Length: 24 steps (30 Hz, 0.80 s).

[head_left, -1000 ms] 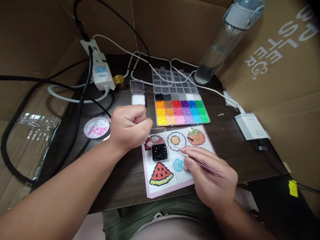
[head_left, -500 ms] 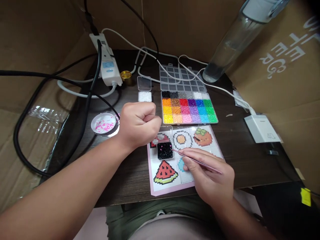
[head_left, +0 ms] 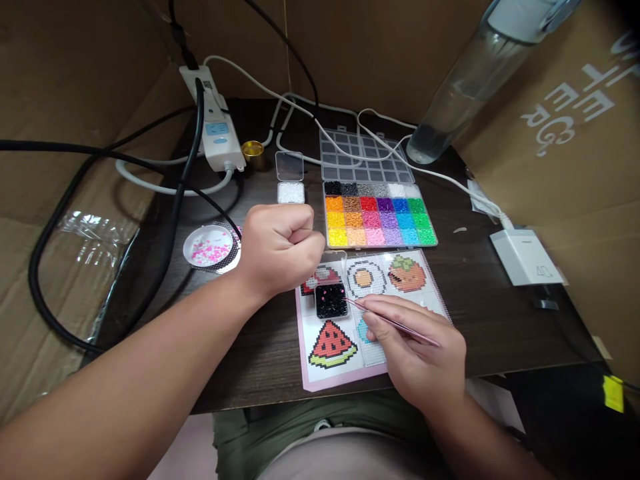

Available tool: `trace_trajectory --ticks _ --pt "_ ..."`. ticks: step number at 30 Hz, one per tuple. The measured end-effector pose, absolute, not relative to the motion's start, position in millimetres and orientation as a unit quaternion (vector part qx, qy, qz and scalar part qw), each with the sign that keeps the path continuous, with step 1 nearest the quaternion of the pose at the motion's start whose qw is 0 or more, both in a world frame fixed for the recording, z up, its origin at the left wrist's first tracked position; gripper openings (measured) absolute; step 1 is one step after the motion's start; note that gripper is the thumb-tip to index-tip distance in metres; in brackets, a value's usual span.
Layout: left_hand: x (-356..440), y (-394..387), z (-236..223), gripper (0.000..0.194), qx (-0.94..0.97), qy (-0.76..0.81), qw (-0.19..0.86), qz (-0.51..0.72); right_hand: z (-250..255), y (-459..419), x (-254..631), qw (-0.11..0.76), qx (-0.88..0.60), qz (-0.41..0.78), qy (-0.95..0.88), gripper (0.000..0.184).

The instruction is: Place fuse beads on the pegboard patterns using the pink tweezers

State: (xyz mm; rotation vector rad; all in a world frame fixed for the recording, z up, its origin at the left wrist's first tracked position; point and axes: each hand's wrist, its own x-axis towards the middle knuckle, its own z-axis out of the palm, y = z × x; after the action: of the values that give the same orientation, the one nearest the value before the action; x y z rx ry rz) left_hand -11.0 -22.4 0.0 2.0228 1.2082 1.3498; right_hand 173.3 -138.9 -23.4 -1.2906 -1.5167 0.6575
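My left hand (head_left: 283, 247) is closed in a fist above the upper left corner of a pattern sheet (head_left: 320, 381); whatever its fingers may hold is hidden. In my right hand (head_left: 425, 347) is a pair of slim pinkish tweezers (head_left: 400, 325), their tips at the right edge of a small clear box (head_left: 331, 316). Black beads (head_left: 330, 307) fill this box, with a few pink ones among them. Printed on the sheet are a watermelon slice (head_left: 333, 347), a fried egg (head_left: 365, 277) and an orange fruit (head_left: 407, 275). My right hand partly covers a blue picture.
Behind the sheet lies an open bead case (head_left: 380, 213) in many colours. A small box of white beads (head_left: 291, 193), a gold cup (head_left: 253, 155) and a white dish of pink and white beads (head_left: 210, 245) are leftward. Cables, a power strip (head_left: 220, 140), bottle (head_left: 450, 100) and charger (head_left: 525, 257) surround these.
The view has shifted very slightly. My right hand and the tweezers have moved a touch to the left relative to the sheet; my left fist stays in place.
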Motion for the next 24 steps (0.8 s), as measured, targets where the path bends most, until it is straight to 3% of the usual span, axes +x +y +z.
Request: trace_trajectory --ticks 6,12,17,24 --pt "-8.9 -22.1 1.1 0.035 0.736 0.419 0.221 0.485 -22.9 -138.7 172.7 0.504 -0.533 0.272 -0.622 0.019" --pt "-8.5 -18.6 -1.1 0.015 0.738 0.408 0.344 0.414 -21.9 -138.8 174.0 0.508 -0.538 0.282 -0.61 0.017" --pt "-8.7 -15.8 -2.6 0.021 0.763 0.368 0.411 0.337 -22.6 -140.6 174.8 0.515 -0.546 0.283 -0.597 0.015" --pt "-2.8 -17.1 -7.6 0.016 0.74 0.351 0.457 0.347 -20.8 -139.4 174.2 0.526 -0.535 0.28 -0.599 0.019"
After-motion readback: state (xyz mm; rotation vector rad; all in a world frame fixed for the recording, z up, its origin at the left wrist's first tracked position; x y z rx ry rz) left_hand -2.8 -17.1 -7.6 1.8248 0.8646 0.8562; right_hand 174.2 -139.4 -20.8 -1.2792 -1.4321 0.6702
